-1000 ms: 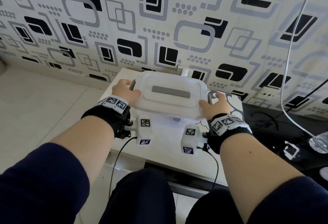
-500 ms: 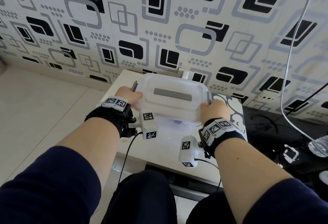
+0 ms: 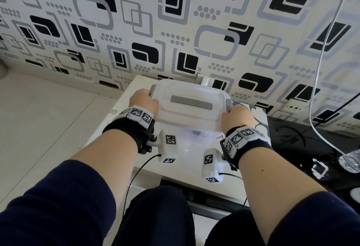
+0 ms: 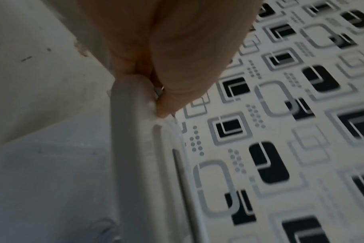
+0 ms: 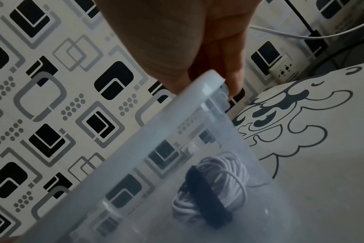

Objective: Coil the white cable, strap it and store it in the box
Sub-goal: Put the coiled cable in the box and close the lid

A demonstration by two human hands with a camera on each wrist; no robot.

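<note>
A translucent plastic box (image 3: 187, 126) with a white lid (image 3: 191, 105) sits on the white table (image 3: 187, 160). My left hand (image 3: 144, 101) grips the lid's left end, thumb and fingers pinching the rim (image 4: 127, 148). My right hand (image 3: 237, 117) grips the right end, fingers curled over the lid's edge (image 5: 177, 111). In the right wrist view the coiled white cable (image 5: 222, 174) lies inside the box, bound by a black strap (image 5: 208, 197). In the head view the lid hides the cable.
The patterned wall (image 3: 175, 31) stands just behind the box, with a white plug (image 3: 204, 81) in it. Right of the table are a black surface (image 3: 302, 148), a clear bottle (image 3: 350, 160), a wall socket (image 3: 294, 107) and a hanging white cord (image 3: 321, 60).
Both hands have slid from the lid's near edge out to its two short ends. The lid now lies lower and flatter on the box.
</note>
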